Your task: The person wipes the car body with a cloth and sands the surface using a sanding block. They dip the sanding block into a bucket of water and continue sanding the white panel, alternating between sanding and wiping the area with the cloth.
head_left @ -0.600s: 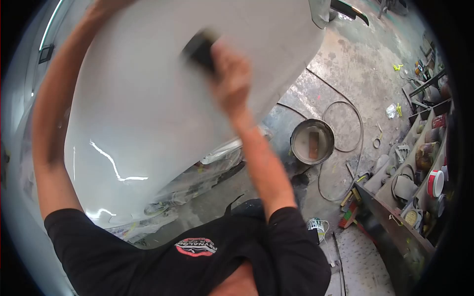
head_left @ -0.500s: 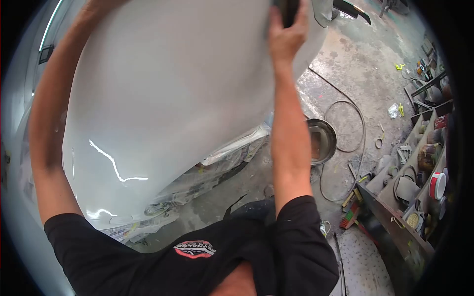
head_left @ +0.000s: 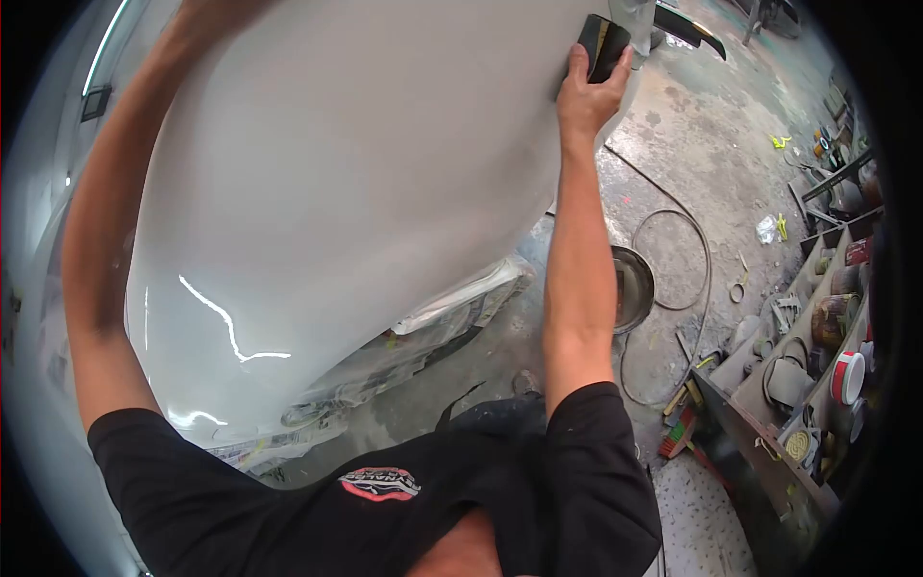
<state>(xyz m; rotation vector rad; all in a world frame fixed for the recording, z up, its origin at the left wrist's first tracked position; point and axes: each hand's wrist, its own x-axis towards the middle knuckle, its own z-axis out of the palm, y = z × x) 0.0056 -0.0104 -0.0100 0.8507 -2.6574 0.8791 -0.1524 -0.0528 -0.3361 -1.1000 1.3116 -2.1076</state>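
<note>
My right hand (head_left: 591, 101) grips a black sanding block (head_left: 604, 62) with a tan strip across it. The block rests on the right edge of a large grey car panel (head_left: 365, 173), which looks like a hood. Its near corner shines with bright light reflections. My left hand (head_left: 226, 10) is at the top left, over the panel's far left side; its fingers are cut off by the frame's top edge, so its grip is hidden.
Newspaper masking (head_left: 413, 337) hangs below the panel's near edge. A round basin (head_left: 633, 288) stands on the concrete floor beside a looping dark hose (head_left: 710, 260). Shelves (head_left: 769, 385) with cans and tape line the right, with a brush (head_left: 678, 428) near their foot.
My right hand and the sanding block have moved right and toward me, to the panel's edge. My left arm has shifted only slightly.
</note>
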